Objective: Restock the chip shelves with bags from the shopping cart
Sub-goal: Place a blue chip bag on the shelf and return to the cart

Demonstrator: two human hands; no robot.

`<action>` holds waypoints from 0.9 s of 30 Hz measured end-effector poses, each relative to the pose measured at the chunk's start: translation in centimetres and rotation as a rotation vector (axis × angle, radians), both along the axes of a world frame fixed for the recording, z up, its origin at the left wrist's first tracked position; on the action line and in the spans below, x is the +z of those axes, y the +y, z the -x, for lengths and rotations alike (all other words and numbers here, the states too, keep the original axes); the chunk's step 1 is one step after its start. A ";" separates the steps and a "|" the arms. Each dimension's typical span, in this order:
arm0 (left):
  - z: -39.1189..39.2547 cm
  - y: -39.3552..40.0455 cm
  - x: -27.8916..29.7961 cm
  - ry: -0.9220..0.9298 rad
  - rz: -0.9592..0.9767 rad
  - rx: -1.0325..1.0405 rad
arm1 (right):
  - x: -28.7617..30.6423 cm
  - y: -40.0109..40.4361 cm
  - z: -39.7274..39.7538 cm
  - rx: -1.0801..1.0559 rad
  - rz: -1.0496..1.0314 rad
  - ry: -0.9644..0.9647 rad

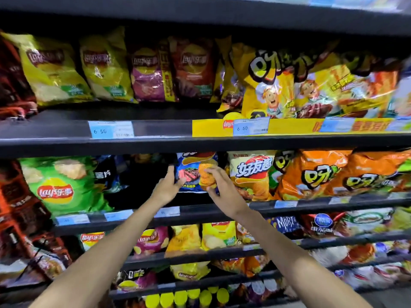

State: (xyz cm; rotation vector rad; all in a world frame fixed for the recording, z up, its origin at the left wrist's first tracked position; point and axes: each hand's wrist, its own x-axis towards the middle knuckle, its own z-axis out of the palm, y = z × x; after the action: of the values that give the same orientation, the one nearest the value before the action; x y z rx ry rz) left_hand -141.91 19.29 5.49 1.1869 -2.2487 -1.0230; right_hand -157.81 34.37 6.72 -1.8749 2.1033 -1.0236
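Head view: your left hand (168, 184) grips the left edge of a blue chip bag (195, 172) on the 2nd shelf (200, 213), w/ your right hand (219, 187) curled on its front right side. Dark open gap just left of the bag, btwn it and the green Lay's bag (64, 185). Orange bags (311, 174) crowd the right. Upper shelf (155, 138) holds yellow and red Lay's bags.
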 end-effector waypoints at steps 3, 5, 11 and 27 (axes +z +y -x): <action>1.9 0.6 -1.1 -0.011 0.007 -0.013 | -0.7 -0.3 1.2 0.019 -0.064 0.072; 2.7 0.9 -1.6 -0.033 -0.007 -0.007 | -0.8 -0.4 1.7 0.037 -0.084 0.131; 2.8 1.1 -1.9 -0.069 0.001 0.022 | -1.3 -0.9 1.6 0.066 -0.093 0.223; -5.4 4.1 -1.8 -0.348 0.380 0.167 | -1.5 -1.9 -3.4 0.168 -0.106 0.336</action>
State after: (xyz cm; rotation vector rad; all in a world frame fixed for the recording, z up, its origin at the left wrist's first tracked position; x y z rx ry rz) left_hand -136.48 23.36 3.65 1.4285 -2.4021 -0.3204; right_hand -154.45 32.46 5.19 -2.2519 2.0671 -0.5829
